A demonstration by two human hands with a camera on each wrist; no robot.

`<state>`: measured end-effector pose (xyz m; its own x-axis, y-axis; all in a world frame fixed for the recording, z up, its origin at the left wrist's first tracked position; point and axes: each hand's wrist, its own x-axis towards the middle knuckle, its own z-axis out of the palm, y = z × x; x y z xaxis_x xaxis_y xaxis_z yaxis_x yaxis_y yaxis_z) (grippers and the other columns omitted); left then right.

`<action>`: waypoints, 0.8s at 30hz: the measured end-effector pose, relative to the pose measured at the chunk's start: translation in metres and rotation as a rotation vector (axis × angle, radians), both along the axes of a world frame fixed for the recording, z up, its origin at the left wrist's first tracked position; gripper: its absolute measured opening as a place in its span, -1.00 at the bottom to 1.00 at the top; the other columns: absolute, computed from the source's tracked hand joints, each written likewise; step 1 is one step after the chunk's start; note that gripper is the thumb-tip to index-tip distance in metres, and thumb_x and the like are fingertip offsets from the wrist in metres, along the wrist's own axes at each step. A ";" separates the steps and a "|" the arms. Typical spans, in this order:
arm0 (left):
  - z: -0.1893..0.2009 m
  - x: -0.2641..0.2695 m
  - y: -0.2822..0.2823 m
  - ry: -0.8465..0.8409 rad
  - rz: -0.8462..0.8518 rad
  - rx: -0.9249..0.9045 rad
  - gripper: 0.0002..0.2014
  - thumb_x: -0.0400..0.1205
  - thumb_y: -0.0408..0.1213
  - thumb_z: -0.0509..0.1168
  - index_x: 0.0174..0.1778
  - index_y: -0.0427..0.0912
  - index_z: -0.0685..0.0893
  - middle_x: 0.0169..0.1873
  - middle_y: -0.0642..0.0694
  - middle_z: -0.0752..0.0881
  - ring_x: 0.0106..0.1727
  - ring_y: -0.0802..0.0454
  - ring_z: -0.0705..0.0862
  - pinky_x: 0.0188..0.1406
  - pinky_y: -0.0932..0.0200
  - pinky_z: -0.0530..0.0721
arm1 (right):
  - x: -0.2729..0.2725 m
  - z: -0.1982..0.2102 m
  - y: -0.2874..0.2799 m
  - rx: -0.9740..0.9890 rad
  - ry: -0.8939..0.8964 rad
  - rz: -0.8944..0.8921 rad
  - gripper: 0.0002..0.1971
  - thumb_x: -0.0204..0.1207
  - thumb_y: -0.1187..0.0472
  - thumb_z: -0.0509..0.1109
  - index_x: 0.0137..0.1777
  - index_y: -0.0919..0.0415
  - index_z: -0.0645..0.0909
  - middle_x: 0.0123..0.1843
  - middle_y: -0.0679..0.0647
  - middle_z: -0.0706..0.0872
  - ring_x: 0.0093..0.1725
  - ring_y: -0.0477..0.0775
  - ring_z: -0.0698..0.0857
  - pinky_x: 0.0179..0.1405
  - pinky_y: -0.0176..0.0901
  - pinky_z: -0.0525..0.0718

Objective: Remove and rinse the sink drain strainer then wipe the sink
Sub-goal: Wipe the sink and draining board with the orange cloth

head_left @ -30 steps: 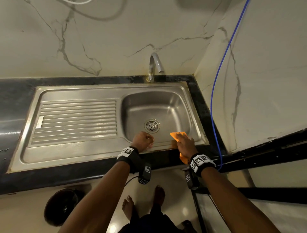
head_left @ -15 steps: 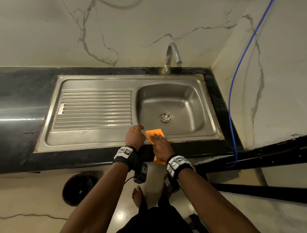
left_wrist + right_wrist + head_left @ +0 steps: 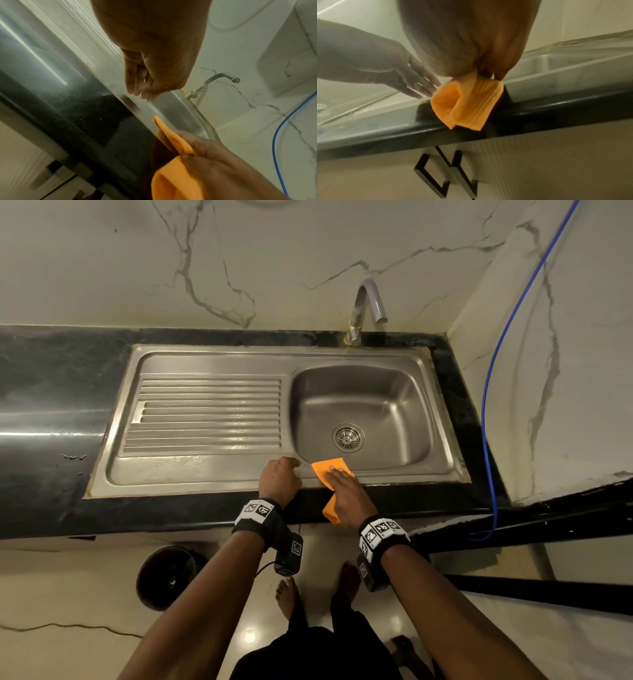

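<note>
Head view: wipe phase, by the look of it. Drain strainer sits seated in the basin floor of the sink — whether it's been rinsed can't be told. Right hand lies flat, fingers straight, pressing an orange cloth onto the near rim at the basin's near-left corner; the cloth's tail hangs over the counter edge. Left hand rests just left of it on the rim, fingers loosely curled, holding nothing.

Left wrist view: left fingertips touch the rim at the basin lip, cloth close by.

Right wrist view: the cloth drapes past the black counter edge.

Judgement: basin, drainboard and far rim left to wipe. Open room leftward; faucet and right wall box in the far right.
</note>
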<state>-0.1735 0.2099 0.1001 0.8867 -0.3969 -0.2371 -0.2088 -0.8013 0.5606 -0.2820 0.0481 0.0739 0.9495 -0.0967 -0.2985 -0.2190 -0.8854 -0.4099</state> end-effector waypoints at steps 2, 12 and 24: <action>-0.001 -0.004 -0.002 0.026 -0.035 0.039 -0.63 0.58 -0.35 0.31 0.28 -0.12 0.81 0.20 -0.17 0.82 0.25 -0.22 0.74 0.26 -0.04 0.68 | 0.002 -0.006 0.002 0.056 -0.056 -0.111 -0.45 0.70 0.28 0.15 0.70 0.15 0.29 0.75 0.11 0.26 0.74 0.16 0.18 0.74 0.09 0.03; 0.009 -0.001 0.021 0.074 0.116 0.238 -0.71 0.69 -0.24 0.26 0.23 -0.35 0.67 0.20 -0.36 0.75 0.26 -0.38 0.72 0.18 -0.12 0.67 | 0.047 -0.002 0.078 0.088 -0.005 0.026 -0.36 0.61 0.41 0.18 0.72 0.23 0.22 0.77 0.18 0.18 0.76 0.19 0.11 0.72 0.04 -0.09; 0.015 -0.013 -0.027 0.018 -0.019 0.170 -0.62 0.63 -0.34 0.31 0.38 -0.20 0.72 0.26 -0.29 0.77 0.29 -0.30 0.72 0.28 -0.09 0.65 | -0.014 -0.006 -0.038 -0.267 0.071 0.038 -0.11 0.54 0.19 0.45 0.75 0.27 0.01 0.78 0.18 0.08 0.75 0.23 0.11 0.73 0.14 0.02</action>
